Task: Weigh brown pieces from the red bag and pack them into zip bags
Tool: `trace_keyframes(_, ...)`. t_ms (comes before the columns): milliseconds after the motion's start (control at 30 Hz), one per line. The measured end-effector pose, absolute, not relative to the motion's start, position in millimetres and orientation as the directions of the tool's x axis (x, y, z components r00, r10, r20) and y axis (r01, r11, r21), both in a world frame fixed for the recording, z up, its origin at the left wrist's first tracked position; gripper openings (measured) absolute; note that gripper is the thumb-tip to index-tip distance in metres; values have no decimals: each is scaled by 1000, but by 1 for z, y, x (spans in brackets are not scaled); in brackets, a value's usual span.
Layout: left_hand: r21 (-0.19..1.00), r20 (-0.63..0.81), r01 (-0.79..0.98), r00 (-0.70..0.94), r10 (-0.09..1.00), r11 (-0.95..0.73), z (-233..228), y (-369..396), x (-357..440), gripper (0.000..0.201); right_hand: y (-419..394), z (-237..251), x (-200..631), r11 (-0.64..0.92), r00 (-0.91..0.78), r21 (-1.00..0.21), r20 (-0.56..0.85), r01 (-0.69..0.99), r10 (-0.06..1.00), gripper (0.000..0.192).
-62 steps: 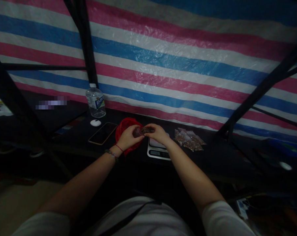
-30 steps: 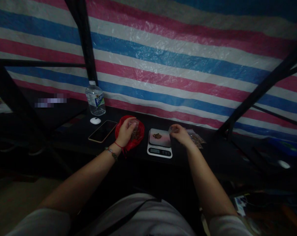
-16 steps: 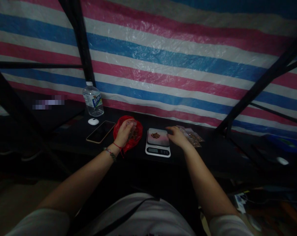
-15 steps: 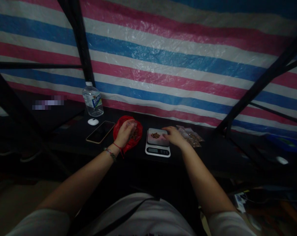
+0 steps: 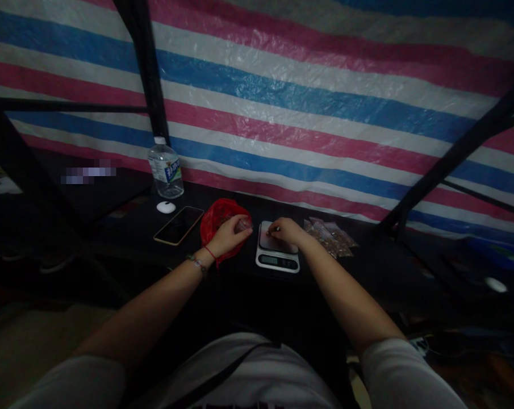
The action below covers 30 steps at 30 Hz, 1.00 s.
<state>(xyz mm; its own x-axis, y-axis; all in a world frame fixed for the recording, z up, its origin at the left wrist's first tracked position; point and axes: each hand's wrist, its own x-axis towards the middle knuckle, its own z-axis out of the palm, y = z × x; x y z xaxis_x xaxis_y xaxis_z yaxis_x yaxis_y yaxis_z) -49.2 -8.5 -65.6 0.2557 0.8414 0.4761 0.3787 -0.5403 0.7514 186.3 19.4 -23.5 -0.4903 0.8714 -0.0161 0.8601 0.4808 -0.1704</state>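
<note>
A white kitchen scale (image 5: 278, 262) with a metal pan stands before me on the black table. Over its pan, my right hand (image 5: 287, 232) pinches small brown pieces (image 5: 274, 230), too dim to name; its fingers partly cover them. My left hand (image 5: 228, 237) is closed around a small clear plastic bag (image 5: 242, 225), just left of the scale. Beneath that hand lies an open red plastic bag (image 5: 212, 218), its inside mostly hidden. Right of the scale, several small clear bags (image 5: 333, 241) filled with brown bits lie overlapping.
A phone (image 5: 179, 225), a white computer mouse (image 5: 166, 207) and a clear plastic bottle (image 5: 166, 170) are on the left. Black metal posts (image 5: 150, 85) frame the table, with a striped plastic sheet (image 5: 282, 113) behind. A blue object (image 5: 501, 254) lies far right.
My left hand has moved right, from over the red bag to its edge near the scale, with the clear bag. My right hand has closed its fingers on the brown pieces.
</note>
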Motion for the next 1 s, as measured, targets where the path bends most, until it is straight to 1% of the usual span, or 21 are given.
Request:
trace_keyframes(167,735,471,406,270,840,-543,-66,-9,-48,51,22,-24,187,539,-540,-38,-2,841,842,28)
trace_keyframes(233,727,465,425,273,842,-539,-67,-10,-47,52,23,-25,189,539,-539,-25,-3,842,842,28)
trace_keyframes(333,722,454,441,280,846,-533,-66,-11,-47,52,26,-25,191,503,-502,-47,21,863,864,27)
trace_keyframes(400,720,451,449,275,849,-529,-66,-12,-46,53,27,-23,191,480,-478,-94,51,872,877,26)
trace_keyframes(467,723,454,451,261,852,-524,-67,-11,-45,55,29,-19,186,481,-473,-172,88,860,877,24)
trace_keyframes(533,720,466,452,248,849,-527,-68,-11,-45,56,29,-13,177,497,-479,-289,133,818,867,24)
trace_keyframes(600,707,486,460,237,841,-538,-68,-10,-44,56,27,-6,163,505,-483,-432,168,748,859,25)
trace_keyframes(667,693,511,465,222,831,-551,-69,-10,-44,56,23,2,147,492,-488,-566,173,661,855,26)
trace_keyframes(733,693,529,462,196,826,-553,-68,-9,-43,55,18,9,132,482,-515,-658,163,579,841,27)
trace_keyframes(800,700,542,452,167,824,-553,-67,-10,-43,52,13,15,120,475,-548,-707,147,524,823,27)
trace_keyframes(900,711,567,432,114,816,-554,-67,-11,-43,46,11,19,109,465,-565,-732,133,498,814,25)
trace_keyframes(1000,712,593,423,64,803,-560,-68,-11,-43,45,15,17,106,453,-571,-760,133,466,810,23)
